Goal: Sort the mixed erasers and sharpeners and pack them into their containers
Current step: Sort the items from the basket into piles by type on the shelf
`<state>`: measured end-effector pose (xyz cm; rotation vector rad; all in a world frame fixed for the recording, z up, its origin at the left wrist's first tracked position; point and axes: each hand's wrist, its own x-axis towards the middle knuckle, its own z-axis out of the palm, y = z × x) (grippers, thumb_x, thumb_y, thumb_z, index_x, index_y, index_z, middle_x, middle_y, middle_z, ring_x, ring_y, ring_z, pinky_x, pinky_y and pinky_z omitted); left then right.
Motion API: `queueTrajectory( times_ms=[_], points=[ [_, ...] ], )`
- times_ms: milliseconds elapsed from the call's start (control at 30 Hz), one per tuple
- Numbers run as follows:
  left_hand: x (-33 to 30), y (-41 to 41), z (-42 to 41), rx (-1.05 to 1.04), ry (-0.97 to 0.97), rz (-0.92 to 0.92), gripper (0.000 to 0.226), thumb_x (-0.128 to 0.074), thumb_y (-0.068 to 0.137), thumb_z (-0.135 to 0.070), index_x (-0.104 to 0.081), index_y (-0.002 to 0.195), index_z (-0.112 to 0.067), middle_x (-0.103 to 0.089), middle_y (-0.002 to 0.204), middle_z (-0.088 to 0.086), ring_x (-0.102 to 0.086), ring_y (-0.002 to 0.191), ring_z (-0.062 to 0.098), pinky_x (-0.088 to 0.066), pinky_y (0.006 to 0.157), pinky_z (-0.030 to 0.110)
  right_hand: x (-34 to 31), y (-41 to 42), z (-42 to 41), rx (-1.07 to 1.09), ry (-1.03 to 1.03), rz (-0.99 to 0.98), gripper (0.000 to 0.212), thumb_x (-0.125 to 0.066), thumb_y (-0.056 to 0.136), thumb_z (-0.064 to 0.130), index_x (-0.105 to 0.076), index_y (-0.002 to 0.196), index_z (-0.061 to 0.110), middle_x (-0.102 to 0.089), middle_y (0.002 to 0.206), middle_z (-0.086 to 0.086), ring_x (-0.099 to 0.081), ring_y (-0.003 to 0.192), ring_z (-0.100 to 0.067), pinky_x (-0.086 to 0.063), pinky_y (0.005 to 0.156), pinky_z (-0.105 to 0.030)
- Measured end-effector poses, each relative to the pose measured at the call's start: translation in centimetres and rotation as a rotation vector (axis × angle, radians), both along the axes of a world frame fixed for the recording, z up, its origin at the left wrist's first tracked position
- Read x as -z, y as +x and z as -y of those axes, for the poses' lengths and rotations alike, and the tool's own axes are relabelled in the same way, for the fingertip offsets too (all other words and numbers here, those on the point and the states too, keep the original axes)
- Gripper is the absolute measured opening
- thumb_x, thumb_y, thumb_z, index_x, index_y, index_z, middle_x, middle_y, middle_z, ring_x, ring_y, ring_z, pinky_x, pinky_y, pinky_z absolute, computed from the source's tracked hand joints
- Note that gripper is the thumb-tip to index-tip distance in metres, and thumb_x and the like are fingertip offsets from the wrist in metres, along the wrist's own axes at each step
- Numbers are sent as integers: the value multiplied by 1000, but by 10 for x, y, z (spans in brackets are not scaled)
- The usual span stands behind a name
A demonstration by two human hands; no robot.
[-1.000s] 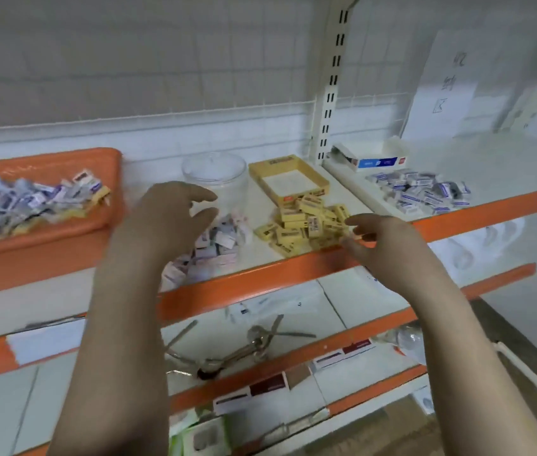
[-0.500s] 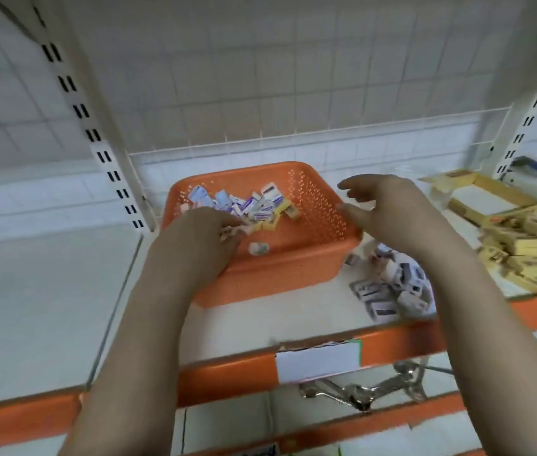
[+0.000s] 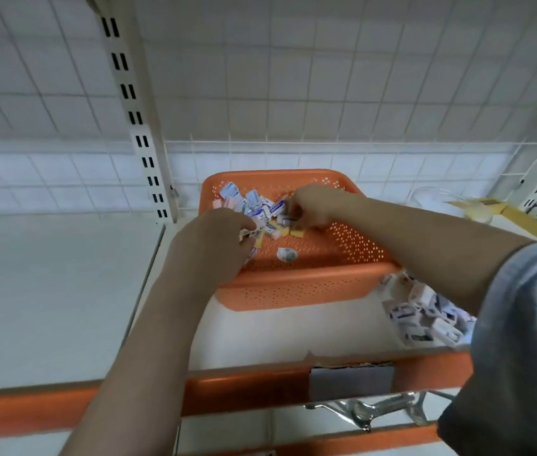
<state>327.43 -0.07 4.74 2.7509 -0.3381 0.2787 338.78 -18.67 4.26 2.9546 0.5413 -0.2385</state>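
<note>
Head view looks down on my two bare hands, both inside the orange perforated plastic basket (image 3: 310, 287) that sits on the white shelf board (image 3: 260, 337) with its orange metal front lip. My left hand (image 3: 214, 238) lies over the near left part of the heap of small paper-wrapped erasers and sharpeners (image 3: 260, 212), fingers curled down into the pieces; I cannot tell whether it has one pinched. My right hand (image 3: 313, 205) reaches in from the right, and its fingertips (image 3: 288, 210) pinch a small white-and-blue wrapped block at the middle of the heap. The two hands are close together but not touching. One rounded white piece (image 3: 286, 254) lies alone on the dotted basket floor, apart from the heap. Just beside the basket's right wall, a loose pile of white boxed pieces with blue print (image 3: 425, 317) rests on the shelf. Far right, a yellow cardboard tray (image 3: 520, 222) and a clear round container (image 3: 431, 195) sit blurred.
</note>
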Motion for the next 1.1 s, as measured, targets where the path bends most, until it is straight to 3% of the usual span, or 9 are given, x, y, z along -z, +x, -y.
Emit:
queueTrajectory(
  times_ms=[233, 367, 533, 667, 733, 800, 900, 1100],
  points=[
    [1, 3, -3, 20, 34, -14, 31, -50, 93, -33, -60, 122, -28, -58, 126, -3, -54, 111, 17, -41, 86, 28, 11, 8, -7, 98, 64, 9, 37, -67, 85, 29, -65, 114, 6, -66, 109, -10, -60, 99, -26, -49, 86, -31],
    [-4, 14, -4, 33, 134, -42, 33, -49, 93, -35, -57, 124, -29, -56, 128, -3, -54, 112, 17, -44, 91, 33, -4, 2, 3, 190, 175, 72, 29, -70, 81, 30, -70, 98, 6, -65, 79, -7, -60, 75, -21, -45, 62, -25],
    [-14, 59, 4, 95, 235, -41, 31, -54, 91, -27, -61, 121, -21, -60, 122, 2, -56, 110, 20, -47, 93, 39, -38, -44, 36, 267, 563, 307, 18, -74, 78, 30, -68, 82, 14, -65, 79, -1, -57, 74, -15, -40, 61, -25],
    [-12, 104, 22, 84, 284, -59, 35, -63, 85, -22, -61, 120, -17, -62, 120, 2, -58, 106, 20, -50, 89, 42, -27, -93, 42, 353, 882, 384, 16, -76, 76, 28, -65, 76, 17, -63, 70, 9, -60, 70, -7, -42, 60, -14],
    [-6, 117, 29, 60, 326, -74, 38, -67, 82, -26, -61, 119, -19, -62, 118, 1, -59, 104, 21, -51, 85, 46, -15, -109, 42, 411, 946, 416, 17, -76, 75, 31, -64, 75, 19, -65, 72, 10, -62, 73, -9, -47, 68, -22],
    [-1, 126, 32, 51, 410, -69, 37, -69, 80, -32, -62, 114, -20, -63, 113, 1, -59, 101, 23, -52, 80, 49, -6, -120, 44, 438, 998, 457, 16, -76, 75, 32, -65, 76, 19, -66, 73, 9, -61, 72, -9, -44, 66, -21],
    [3, 132, 34, 65, 489, -42, 33, -69, 81, -31, -63, 109, -17, -63, 109, 2, -60, 98, 22, -54, 78, 44, 0, -132, 47, 427, 1103, 497, 14, -76, 75, 29, -66, 78, 19, -65, 73, 9, -58, 65, -3, -39, 59, -9],
    [0, 132, 34, 49, 417, -55, 27, -70, 82, -22, -66, 106, -10, -65, 98, 7, -62, 84, 23, -51, 67, 35, 6, -141, 46, 416, 1184, 533, 12, -75, 77, 27, -65, 79, 20, -65, 76, 12, -61, 73, -3, -42, 64, -6]
  ],
)
